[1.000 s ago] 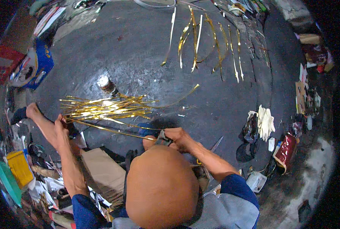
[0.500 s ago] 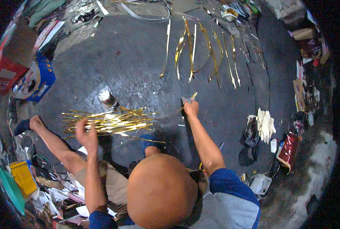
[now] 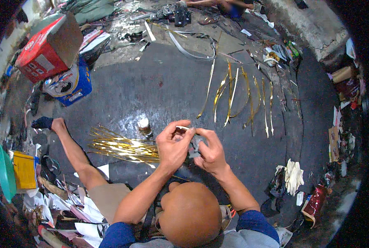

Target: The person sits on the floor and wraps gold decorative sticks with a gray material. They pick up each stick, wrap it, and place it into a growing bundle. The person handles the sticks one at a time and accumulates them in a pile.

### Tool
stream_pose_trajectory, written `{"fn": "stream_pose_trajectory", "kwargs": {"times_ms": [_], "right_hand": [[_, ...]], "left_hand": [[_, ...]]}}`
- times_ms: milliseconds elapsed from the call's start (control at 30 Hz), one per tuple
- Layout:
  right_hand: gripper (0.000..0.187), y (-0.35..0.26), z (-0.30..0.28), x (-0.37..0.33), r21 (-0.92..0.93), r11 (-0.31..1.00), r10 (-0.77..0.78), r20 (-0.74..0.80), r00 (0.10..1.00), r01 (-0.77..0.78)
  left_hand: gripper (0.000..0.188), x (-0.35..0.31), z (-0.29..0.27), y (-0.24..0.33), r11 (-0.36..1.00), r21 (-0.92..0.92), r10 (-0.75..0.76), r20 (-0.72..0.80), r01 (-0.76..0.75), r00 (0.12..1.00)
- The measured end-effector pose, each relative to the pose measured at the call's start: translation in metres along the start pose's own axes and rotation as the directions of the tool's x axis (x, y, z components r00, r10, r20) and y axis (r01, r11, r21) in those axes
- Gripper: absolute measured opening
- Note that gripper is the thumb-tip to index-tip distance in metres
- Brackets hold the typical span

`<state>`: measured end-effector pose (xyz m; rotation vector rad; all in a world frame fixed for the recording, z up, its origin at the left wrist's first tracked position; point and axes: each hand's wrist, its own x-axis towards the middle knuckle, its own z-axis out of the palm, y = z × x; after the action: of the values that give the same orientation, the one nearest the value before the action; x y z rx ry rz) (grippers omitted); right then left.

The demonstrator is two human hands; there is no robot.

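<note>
Hands close together, fingers curled; left hand [image 3: 172, 146] pinching a thin pale strip [image 3: 181, 127], right hand [image 3: 210, 152] closed on a small grey tool [image 3: 193, 149] between them; gold strips [image 3: 124, 145] piled just left of left hand

The head view, from the left camera of a wide fisheye pair, looks down from above the person's head [image 3: 190, 217], which looms close at the lower edge. It faces forward over the dark floor [image 3: 122, 89], with the left hand [image 3: 174, 145] and right hand [image 3: 210, 152] near mid-frame.
</note>
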<state>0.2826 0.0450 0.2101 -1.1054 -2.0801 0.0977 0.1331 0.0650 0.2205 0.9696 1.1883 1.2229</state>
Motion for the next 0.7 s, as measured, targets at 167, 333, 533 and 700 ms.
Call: {"fn": "stream_pose_trajectory", "kwargs": {"times_ms": [167,333,533,700], "right_hand": [[0.043,-0.033,-0.014,0.031,0.375,0.908,0.240,-0.104,0.965,-0.185],[0.034,-0.043,-0.024,0.050,0.324,0.943,0.122,-0.126,0.985,-0.075],[0.021,-0.043,-0.023,0.040,0.188,0.975,0.122,0.008,0.993,-0.121],[0.023,-0.038,-0.015,0.029,0.157,0.981,0.109,0.022,0.994,-0.111]], "left_hand": [[0.024,-0.007,-0.023,0.029,0.951,0.012,0.305,0.102,-0.307,0.947],[0.022,-0.018,-0.020,0.047,0.946,-0.211,0.248,-0.012,-0.245,0.969],[0.018,-0.020,-0.030,0.022,0.973,-0.186,0.126,-0.059,-0.135,0.990],[0.017,-0.025,-0.029,0.004,0.950,-0.311,-0.040,-0.056,0.021,0.998]]}}
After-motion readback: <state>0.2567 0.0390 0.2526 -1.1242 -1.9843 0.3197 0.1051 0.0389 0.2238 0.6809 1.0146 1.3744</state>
